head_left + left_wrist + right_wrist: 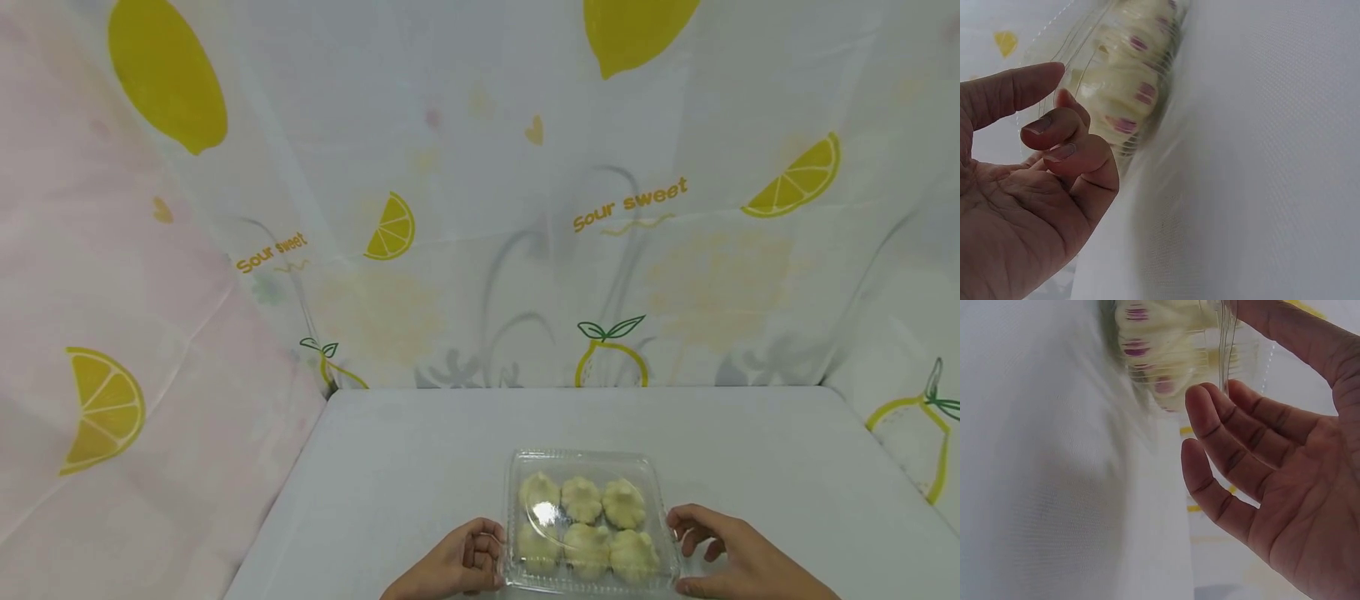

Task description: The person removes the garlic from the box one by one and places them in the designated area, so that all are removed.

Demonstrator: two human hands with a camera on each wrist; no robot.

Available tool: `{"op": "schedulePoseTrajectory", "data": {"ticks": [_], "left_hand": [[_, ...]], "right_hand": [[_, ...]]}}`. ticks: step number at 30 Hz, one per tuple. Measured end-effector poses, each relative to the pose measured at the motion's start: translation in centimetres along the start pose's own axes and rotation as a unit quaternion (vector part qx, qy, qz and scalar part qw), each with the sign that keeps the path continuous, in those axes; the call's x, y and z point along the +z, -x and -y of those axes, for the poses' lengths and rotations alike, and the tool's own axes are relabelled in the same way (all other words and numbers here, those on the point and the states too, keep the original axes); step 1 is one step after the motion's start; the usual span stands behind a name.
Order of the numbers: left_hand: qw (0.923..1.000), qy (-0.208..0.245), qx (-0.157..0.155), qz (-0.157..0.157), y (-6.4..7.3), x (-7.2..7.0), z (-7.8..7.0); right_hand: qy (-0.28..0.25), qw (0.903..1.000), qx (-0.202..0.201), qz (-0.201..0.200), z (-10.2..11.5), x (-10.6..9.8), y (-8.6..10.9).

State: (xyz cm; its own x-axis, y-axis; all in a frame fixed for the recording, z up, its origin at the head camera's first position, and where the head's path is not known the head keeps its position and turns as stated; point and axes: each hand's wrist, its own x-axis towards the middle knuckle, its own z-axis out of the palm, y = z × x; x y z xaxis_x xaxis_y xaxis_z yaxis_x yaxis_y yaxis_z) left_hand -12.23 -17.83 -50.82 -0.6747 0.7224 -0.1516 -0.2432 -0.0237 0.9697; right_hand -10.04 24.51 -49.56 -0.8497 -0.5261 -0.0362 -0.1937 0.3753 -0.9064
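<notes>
A clear plastic clamshell box [648, 479] with a ridged rim lies near the front of the table in the head view. Inside are several cream, lobed pieces shaped like garlic bulbs [624, 505], set in two rows. Purple streaks mark their sides in both wrist views. At the box's left edge, my left hand [467, 557] holds the rim between thumb and curled fingers. My right hand [735, 552] holds the opposite edge, with thumb and forefinger at the rim [1227, 350] and the other fingers bent loosely below it. Glare on the lid hides part of one piece.
A white table [420, 442] extends behind and to both sides of the box. Hanging cloth [465, 167] with lemon prints and "Sour sweet" lettering encloses it at the back, left and right.
</notes>
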Motion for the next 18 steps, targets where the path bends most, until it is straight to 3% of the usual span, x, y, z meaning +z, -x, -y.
{"op": "schedulePoseTrajectory", "data": {"ticks": [6,12,18], "left_hand": [[0.9996,-0.01,-0.013,-0.022,-0.21,0.37,-0.15],[0.9973,-0.072,-0.012,0.01,-0.23,0.81,-0.46],[0.9893,-0.146,0.006,-0.007,0.1,0.92,-0.65]], "right_hand": [[0.01,0.9999,0.001,-0.001,0.21,-0.09,0.04],[0.045,0.9989,-0.009,-0.009,0.25,-0.57,0.42],[0.011,0.9996,0.025,0.008,0.03,-0.56,0.37]]}}
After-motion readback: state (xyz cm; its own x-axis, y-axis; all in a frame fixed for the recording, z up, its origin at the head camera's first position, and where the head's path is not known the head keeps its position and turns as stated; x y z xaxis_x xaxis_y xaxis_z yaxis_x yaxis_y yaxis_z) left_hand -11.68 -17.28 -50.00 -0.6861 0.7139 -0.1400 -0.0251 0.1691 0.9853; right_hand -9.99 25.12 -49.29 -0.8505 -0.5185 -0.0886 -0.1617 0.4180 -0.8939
